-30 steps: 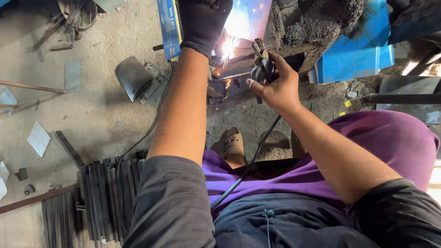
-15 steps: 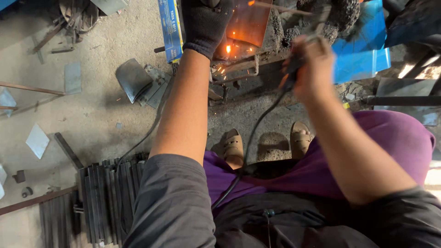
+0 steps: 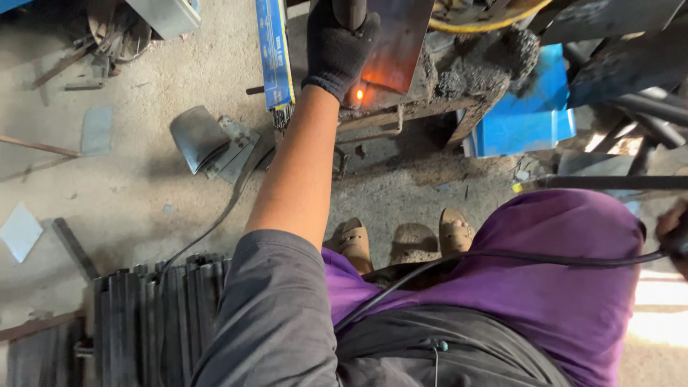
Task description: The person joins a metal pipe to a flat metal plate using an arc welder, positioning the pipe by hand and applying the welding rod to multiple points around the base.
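Filling most of the view, the concrete floor (image 3: pixel 129 193) carries the scattered metal, and the person's purple shirt and dark sleeve take up the lower right. A stack of dark flat steel bars (image 3: pixel 143 322) lies at the lower left, its long axis running away from the viewer toward the top of the picture. A bright blue sheet (image 3: pixel 530 118) sits on the floor at the upper right, beside the rough, crusted metal table (image 3: pixel 459 79). A long, narrow blue package (image 3: pixel 274 50) with yellow and white printing stands at the table's left edge, its long axis running top to bottom, thin grey rods sticking out of its lower end.

The left hand (image 3: pixel 337 46), in a black knit glove, has its grip wrapped shut round a dark handle at the top edge; the flat metal plate (image 3: pixel 390 43) stands just beside it on the table, with an orange glow at its lower left corner. The plate leans upright, its long side pointing up out of view.

The right hand (image 3: pixel 674 229) shows only at the far right edge; whether its grip is shut cannot be told. A black cable (image 3: pixel 502 256) runs from there across the shirt. Two tan sandals (image 3: pixel 401 240) rest on the floor below the table.
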